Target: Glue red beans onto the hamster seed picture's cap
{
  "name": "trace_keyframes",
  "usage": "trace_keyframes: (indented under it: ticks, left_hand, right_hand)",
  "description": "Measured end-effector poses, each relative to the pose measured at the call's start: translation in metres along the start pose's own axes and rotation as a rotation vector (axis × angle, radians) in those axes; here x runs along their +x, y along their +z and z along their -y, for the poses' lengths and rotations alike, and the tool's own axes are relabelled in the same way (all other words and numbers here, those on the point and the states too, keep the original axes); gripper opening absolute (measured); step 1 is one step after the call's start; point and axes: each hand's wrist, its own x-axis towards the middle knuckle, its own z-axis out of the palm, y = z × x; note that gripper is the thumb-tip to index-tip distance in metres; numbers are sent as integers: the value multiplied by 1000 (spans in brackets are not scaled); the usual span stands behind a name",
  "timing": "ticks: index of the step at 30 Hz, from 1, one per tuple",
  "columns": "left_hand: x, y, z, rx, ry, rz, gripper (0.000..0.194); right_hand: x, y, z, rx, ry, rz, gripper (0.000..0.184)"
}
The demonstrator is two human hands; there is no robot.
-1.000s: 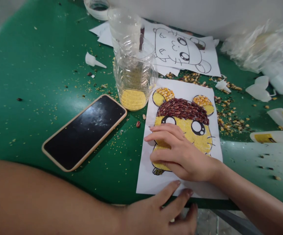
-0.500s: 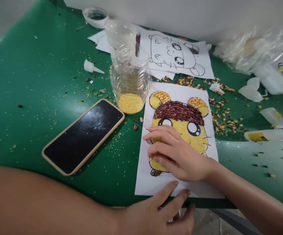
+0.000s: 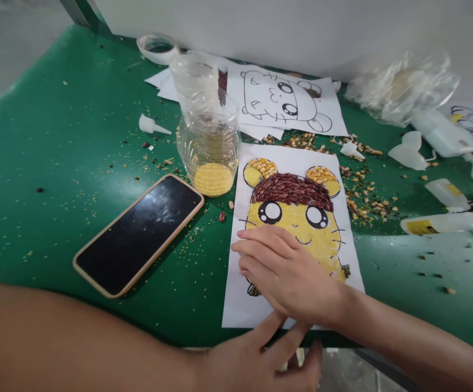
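Note:
A white sheet with a cartoon hamster picture (image 3: 289,188) lies at the table's front edge. Dark red beans cover the hamster's forehead, corn kernels fill the upper ears, and fine yellow grains coat the face and body. My right hand (image 3: 291,272) rests palm down over the lower left of the picture, its fingers stretched out and close together, holding nothing I can see. Below it, my left hand (image 3: 267,354) lies at the sheet's bottom edge with fingers spread, its fingertips close to or under my right hand. Part of the hamster's body is hidden.
A clear plastic jar (image 3: 212,158) with yellow grains stands left of the sheet, beside a phone (image 3: 140,234). Behind lie another hamster drawing (image 3: 277,100), a tape roll (image 3: 157,49) and a plastic bag (image 3: 400,87). Glue bottles (image 3: 444,223), nozzle caps (image 3: 152,125) and scattered seeds (image 3: 367,198) surround it.
My right hand has moved slightly down and left over the picture, its fingers flatter and closer together, uncovering the eyes and mouth. My left hand stays near the bottom edge. The view has shifted slightly.

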Motion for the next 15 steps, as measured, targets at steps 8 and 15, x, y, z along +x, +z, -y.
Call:
trace_keyframes:
  ticks: [8, 15]
  left_hand:
    - [-2, 3, -3, -15, -11, -2, 33]
    - [0, -4, 4, 26, 47, 63, 33]
  right_hand:
    - [-1, 10, 7, 127, 168, -47, 14]
    - [-1, 0, -8, 420, 315, -171, 20]
